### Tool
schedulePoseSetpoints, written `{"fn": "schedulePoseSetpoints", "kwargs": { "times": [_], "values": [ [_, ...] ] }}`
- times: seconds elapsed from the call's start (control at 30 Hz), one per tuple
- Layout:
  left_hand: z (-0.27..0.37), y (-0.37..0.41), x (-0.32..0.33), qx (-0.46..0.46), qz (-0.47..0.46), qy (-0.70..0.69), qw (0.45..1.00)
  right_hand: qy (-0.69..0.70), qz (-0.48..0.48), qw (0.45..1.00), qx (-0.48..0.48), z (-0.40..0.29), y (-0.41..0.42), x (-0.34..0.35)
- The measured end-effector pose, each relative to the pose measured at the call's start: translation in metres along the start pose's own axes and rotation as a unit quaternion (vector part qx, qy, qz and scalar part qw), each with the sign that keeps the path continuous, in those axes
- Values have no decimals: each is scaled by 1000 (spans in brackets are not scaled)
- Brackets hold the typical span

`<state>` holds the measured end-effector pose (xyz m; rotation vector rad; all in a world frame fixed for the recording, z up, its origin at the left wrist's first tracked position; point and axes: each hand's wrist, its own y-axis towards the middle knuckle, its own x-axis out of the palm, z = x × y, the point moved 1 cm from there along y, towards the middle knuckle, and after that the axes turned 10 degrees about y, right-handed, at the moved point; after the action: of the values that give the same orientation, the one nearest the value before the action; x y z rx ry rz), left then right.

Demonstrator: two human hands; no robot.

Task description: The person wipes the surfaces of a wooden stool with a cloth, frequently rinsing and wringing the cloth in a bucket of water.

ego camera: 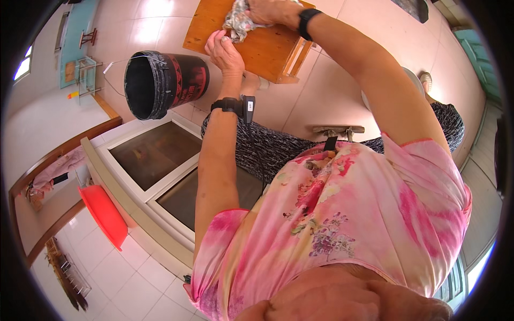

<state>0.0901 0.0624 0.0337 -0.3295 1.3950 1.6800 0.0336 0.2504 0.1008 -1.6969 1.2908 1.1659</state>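
My right hand (pixel 269 11) presses a crumpled, patterned cloth (pixel 239 22) onto the orange-brown wooden top of a small stool or bench (pixel 267 50). The cloth is bunched under and beside my fingers, and part of that hand lies at the picture's upper rim. At the stool's left edge, my left hand (pixel 228 54) has its fingers bent, close to the lower end of the cloth. Whether those fingers grip the edge or only rest there is unclear. A slatted side of the stool shows at its lower right.
Left of my left hand, a black bucket (pixel 138 84) with red markings and a wire handle has its mouth towards me. White-framed dark panels (pixel 156 154) stand below it. A red plastic basin (pixel 103 216) is farther left. A low wooden piece (pixel 339 130) sits near my legs.
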Motion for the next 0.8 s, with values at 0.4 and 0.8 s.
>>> {"fn": "schedulePoseSetpoints", "kwargs": {
  "times": [0.4, 0.8],
  "values": [
    [-10, -1, -2, 2, 44, -26, 999, -67, -58, 967, -240, -2, -105, 33],
    [8, -1, -6, -93, 27, -115, 989, -120, -40, 976, -176, -4, -11, -4]
  ]
}}
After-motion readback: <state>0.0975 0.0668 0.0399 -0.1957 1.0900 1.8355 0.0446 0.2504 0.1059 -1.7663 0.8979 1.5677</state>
